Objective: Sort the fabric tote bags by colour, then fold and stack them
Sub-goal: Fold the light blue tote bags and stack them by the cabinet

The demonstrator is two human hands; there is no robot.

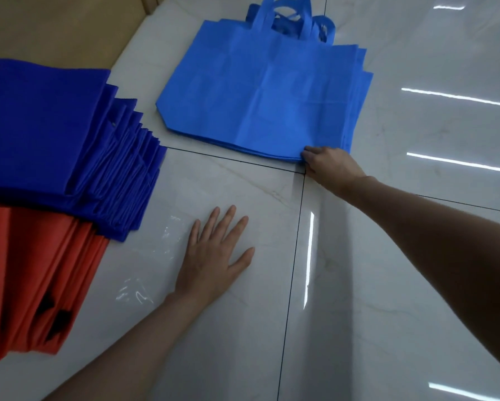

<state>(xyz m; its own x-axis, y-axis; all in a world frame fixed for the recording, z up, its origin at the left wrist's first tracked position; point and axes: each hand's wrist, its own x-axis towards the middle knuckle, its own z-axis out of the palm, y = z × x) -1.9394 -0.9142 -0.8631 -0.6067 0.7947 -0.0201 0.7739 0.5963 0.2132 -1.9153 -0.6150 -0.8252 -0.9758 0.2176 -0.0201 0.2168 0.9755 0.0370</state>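
My right hand (328, 163) pinches the near edge of the light-blue tote stack (260, 96); left hand (214, 256) spread flat on the floor (387, 256); pulling may drag several bags askew

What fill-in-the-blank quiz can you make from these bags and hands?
1. The bags lie in ____ stacks.
2. The right hand grips the light blue bags, while the left hand lies flat on the ____.
3. The dark blue bags touch a stack coloured ____.
Missing words: three; floor; orange.
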